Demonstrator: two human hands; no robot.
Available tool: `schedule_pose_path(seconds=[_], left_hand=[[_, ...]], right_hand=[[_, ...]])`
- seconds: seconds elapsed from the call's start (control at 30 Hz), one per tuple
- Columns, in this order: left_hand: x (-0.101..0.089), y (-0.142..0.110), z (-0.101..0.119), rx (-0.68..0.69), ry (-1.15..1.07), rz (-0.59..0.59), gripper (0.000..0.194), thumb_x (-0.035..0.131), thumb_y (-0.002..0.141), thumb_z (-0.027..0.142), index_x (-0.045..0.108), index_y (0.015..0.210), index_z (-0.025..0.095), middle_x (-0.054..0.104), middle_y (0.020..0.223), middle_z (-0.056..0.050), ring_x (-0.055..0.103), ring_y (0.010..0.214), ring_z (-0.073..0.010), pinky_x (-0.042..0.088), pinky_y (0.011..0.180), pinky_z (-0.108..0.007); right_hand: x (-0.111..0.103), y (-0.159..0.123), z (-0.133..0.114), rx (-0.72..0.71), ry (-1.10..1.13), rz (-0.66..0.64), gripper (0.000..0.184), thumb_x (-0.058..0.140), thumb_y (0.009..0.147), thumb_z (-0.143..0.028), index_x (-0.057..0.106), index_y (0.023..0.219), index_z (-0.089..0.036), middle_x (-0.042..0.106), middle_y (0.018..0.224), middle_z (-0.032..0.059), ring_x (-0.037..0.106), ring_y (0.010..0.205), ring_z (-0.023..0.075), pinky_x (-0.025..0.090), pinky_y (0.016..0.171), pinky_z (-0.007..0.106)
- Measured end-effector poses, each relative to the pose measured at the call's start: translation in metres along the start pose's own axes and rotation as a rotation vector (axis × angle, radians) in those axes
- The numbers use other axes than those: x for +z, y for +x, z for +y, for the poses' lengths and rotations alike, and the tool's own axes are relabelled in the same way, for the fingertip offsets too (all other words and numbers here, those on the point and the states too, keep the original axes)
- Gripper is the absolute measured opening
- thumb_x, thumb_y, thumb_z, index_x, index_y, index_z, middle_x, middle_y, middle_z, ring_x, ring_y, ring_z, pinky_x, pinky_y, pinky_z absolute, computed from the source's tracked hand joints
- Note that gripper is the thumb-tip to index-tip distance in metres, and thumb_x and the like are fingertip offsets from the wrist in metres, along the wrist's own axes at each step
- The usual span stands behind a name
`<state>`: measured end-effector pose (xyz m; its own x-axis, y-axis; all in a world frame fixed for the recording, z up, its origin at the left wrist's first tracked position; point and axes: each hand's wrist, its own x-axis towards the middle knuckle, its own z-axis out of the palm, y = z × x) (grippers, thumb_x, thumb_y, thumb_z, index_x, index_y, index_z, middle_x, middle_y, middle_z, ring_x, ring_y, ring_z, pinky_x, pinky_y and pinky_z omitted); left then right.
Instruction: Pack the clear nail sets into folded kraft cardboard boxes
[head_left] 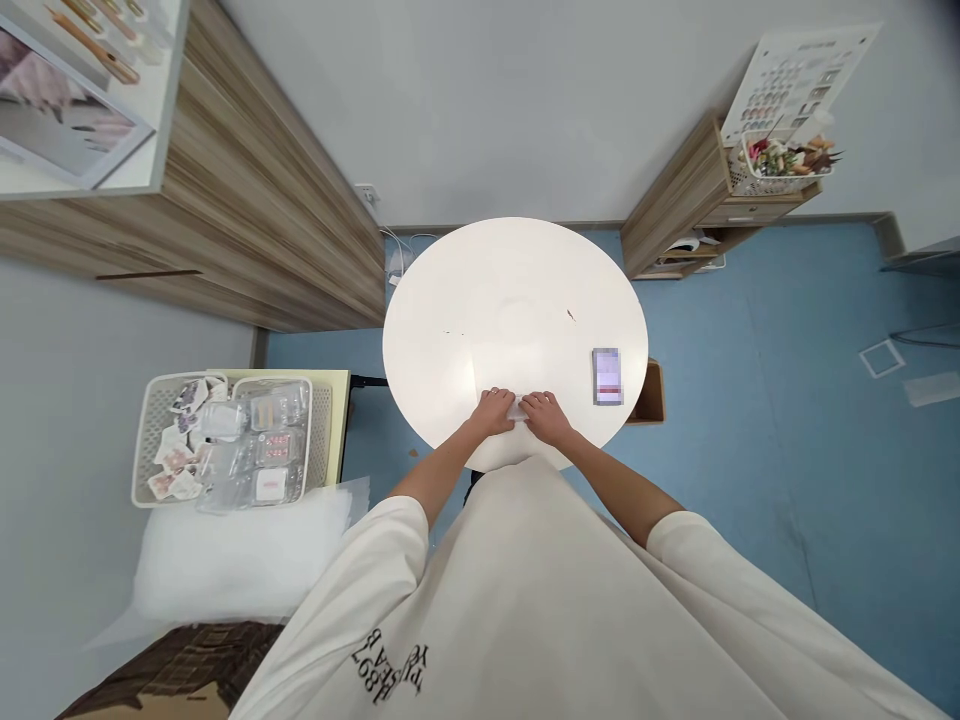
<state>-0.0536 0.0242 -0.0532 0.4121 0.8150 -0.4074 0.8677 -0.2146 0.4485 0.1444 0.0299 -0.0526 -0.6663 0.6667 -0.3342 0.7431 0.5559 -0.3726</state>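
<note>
A small, pale, see-through item (517, 409) lies between my two hands near the front edge of the round white table (514, 280). It may be plastic; its exact kind is too small to make out. My left hand (493, 411) has its fingers bent over the item's left end. At the opposite end, my right hand (545, 416) curls its fingers on it in the same way. Both hands rest close to the tabletop, and the fingers cover part of the item. To the right of my right hand lies a phone (607, 377) with its screen lit.
On the left, white baskets (307, 435) hold transparent packs and printed cards. White plastic sheets (240, 560) lie below them. A tall wooden cabinet (285, 190) stands at the back left, a small wooden shelf unit (690, 205) at the back right. A brown bin (651, 392) sits beside the table.
</note>
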Motion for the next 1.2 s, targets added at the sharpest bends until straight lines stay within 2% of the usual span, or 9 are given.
schedule_pose_path(seconds=[0.13, 0.23, 0.33, 0.47, 0.57, 0.67, 0.8, 1.0, 1.2], left_hand=[[-0.002, -0.01, 0.001, 0.008, -0.027, 0.055, 0.036, 0.065, 0.083, 0.029, 0.057, 0.117, 0.022, 0.054, 0.131, -0.012, 0.059, 0.114, -0.0287, 0.046, 0.099, -0.043], [-0.007, -0.012, 0.0, 0.016, -0.043, 0.079, 0.026, 0.056, 0.091, 0.03, 0.057, 0.115, 0.021, 0.058, 0.119, -0.01, 0.062, 0.105, -0.0252, 0.047, 0.097, -0.04], [-0.011, -0.008, -0.002, 0.052, -0.016, 0.107, 0.02, 0.048, 0.096, 0.027, 0.057, 0.114, 0.023, 0.062, 0.11, -0.008, 0.063, 0.102, -0.0236, 0.042, 0.104, -0.041], [-0.016, 0.001, -0.007, 0.042, 0.047, 0.192, 0.023, 0.038, 0.102, 0.024, 0.056, 0.116, 0.021, 0.066, 0.107, -0.008, 0.064, 0.103, -0.0229, 0.033, 0.113, -0.044], [-0.019, 0.011, -0.011, 0.023, 0.078, 0.271, 0.025, 0.038, 0.102, 0.022, 0.058, 0.117, 0.021, 0.063, 0.122, -0.012, 0.058, 0.119, -0.0253, 0.03, 0.115, -0.045], [-0.019, 0.021, -0.013, -0.016, 0.095, 0.348, 0.027, 0.04, 0.1, 0.021, 0.057, 0.122, 0.019, 0.053, 0.141, -0.015, 0.047, 0.135, -0.0288, 0.028, 0.117, -0.047], [-0.015, 0.034, -0.017, -0.101, 0.075, 0.307, 0.031, 0.045, 0.098, 0.023, 0.055, 0.127, 0.019, 0.052, 0.142, -0.016, 0.044, 0.138, -0.031, 0.025, 0.119, -0.05], [-0.001, 0.05, -0.026, -0.179, 0.093, 0.232, 0.039, 0.047, 0.097, 0.025, 0.052, 0.135, 0.017, 0.046, 0.15, -0.018, 0.035, 0.147, -0.0332, 0.02, 0.122, -0.054], [0.003, 0.053, -0.027, -0.173, 0.07, 0.233, 0.043, 0.045, 0.096, 0.026, 0.053, 0.136, 0.012, 0.044, 0.152, -0.021, 0.034, 0.148, -0.0336, 0.018, 0.124, -0.054]], right_hand=[[-0.005, 0.003, 0.0, -0.01, 0.026, 0.009, 0.037, 0.049, 0.092, -0.015, 0.06, 0.127, -0.02, 0.065, 0.129, 0.0124, 0.051, 0.126, 0.0296, 0.027, 0.111, 0.045], [-0.014, 0.008, 0.004, 0.001, 0.06, -0.011, 0.033, 0.047, 0.095, -0.016, 0.06, 0.125, -0.018, 0.069, 0.119, 0.0121, 0.058, 0.117, 0.0278, 0.029, 0.108, 0.043], [-0.022, 0.015, 0.009, -0.002, 0.059, -0.027, 0.032, 0.043, 0.099, -0.018, 0.06, 0.126, -0.018, 0.071, 0.115, 0.0117, 0.06, 0.113, 0.0264, 0.03, 0.106, 0.04], [-0.028, 0.028, 0.012, 0.038, 0.043, 0.019, 0.035, 0.036, 0.103, -0.02, 0.06, 0.128, -0.018, 0.07, 0.118, 0.0114, 0.059, 0.114, 0.0259, 0.032, 0.104, 0.039], [-0.028, 0.043, 0.015, 0.086, 0.038, 0.025, 0.036, 0.033, 0.104, -0.02, 0.059, 0.13, -0.019, 0.068, 0.123, 0.0115, 0.056, 0.116, 0.0266, 0.033, 0.102, 0.04], [-0.028, 0.058, 0.021, 0.133, 0.031, 0.022, 0.037, 0.032, 0.105, -0.021, 0.059, 0.13, -0.02, 0.063, 0.129, 0.0124, 0.051, 0.121, 0.028, 0.033, 0.102, 0.04], [-0.029, 0.078, 0.03, 0.165, 0.009, 0.008, 0.035, 0.036, 0.104, -0.023, 0.06, 0.129, -0.02, 0.056, 0.136, 0.0145, 0.045, 0.125, 0.0303, 0.032, 0.104, 0.043], [-0.024, 0.096, 0.036, 0.209, -0.007, -0.018, 0.034, 0.037, 0.103, -0.024, 0.063, 0.125, -0.019, 0.055, 0.13, 0.0163, 0.045, 0.121, 0.0314, 0.031, 0.104, 0.046], [-0.018, 0.093, 0.036, 0.26, 0.096, 0.105, 0.036, 0.041, 0.101, -0.028, 0.057, 0.132, -0.019, 0.056, 0.132, 0.015, 0.046, 0.122, 0.0296, 0.032, 0.106, 0.044]])
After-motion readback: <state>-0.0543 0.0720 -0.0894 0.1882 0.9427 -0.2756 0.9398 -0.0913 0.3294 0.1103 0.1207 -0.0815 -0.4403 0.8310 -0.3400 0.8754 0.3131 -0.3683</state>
